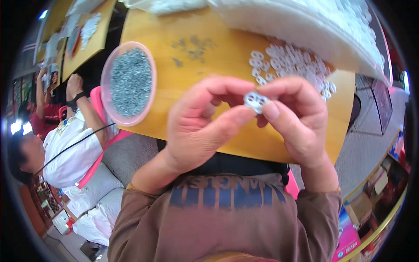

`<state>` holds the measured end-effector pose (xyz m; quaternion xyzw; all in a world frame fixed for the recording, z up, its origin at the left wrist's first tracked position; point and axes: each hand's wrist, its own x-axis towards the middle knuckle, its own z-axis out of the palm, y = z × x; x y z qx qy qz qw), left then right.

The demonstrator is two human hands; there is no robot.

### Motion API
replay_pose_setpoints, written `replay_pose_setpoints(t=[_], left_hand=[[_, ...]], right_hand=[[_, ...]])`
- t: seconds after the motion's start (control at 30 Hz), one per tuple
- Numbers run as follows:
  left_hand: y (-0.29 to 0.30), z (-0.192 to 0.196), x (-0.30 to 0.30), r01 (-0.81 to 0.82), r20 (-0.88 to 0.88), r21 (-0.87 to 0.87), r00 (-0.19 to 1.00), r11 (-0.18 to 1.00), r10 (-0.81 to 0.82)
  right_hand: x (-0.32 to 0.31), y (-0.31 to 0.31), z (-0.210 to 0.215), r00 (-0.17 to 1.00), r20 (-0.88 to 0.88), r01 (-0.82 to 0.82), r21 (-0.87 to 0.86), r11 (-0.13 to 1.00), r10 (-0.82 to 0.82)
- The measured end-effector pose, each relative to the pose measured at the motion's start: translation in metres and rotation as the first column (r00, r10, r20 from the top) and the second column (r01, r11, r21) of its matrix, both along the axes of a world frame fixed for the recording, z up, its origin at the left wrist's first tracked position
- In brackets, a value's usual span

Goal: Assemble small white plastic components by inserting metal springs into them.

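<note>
Between both hands, over the near part of the wooden table, is a small white plastic piece [255,101] with round holes in it. My left hand [205,120] is closed on its left side, thumb and fingertips pinching. From the other side my right hand [297,115] pinches the same piece between thumb and forefinger. Whether a small metal part sits between the fingertips, I cannot tell. Beyond my right hand lies a loose heap of similar white pieces [292,61]. Several small metal parts [194,48] are scattered farther back, left of that heap.
A pink oval basin [153,83] full of small metal parts stands at the table's [157,30] left edge. A large translucent bag [301,32] of white pieces covers the far right. At left, a co-worker in a white shirt [70,150] sits near white sacks [102,214].
</note>
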<state>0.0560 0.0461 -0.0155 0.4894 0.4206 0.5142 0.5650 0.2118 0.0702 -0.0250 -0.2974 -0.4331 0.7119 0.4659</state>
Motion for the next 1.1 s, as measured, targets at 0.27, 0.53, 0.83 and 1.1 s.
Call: replay_pose_setpoints(t=[0.27,0.53,0.83,1.1], left_hand=[[0.018,0.02,-0.019,0.008,0.105,-0.223,0.994,0.975,0.016],[0.096,0.033,-0.095,-0.297,-0.056,-0.017,0.954,0.955,0.296],[0.13,0.038,-0.078,-0.427,-0.186,0.218,0.864,0.877,0.467],[0.032,-0.016,-0.051,0.152,-0.767,0.515,0.522,0.843,0.375]], right_hand=[[0.0,0.005,0.003,0.997,0.079,-0.005,0.005,1.0,0.004],[0.003,0.009,0.002,0.974,0.227,-0.039,0.052,0.998,0.027],[0.001,0.027,-0.007,0.955,0.241,0.149,0.119,0.982,-0.174],[0.019,0.037,-0.013,0.966,-0.029,0.257,0.114,0.96,-0.255]])
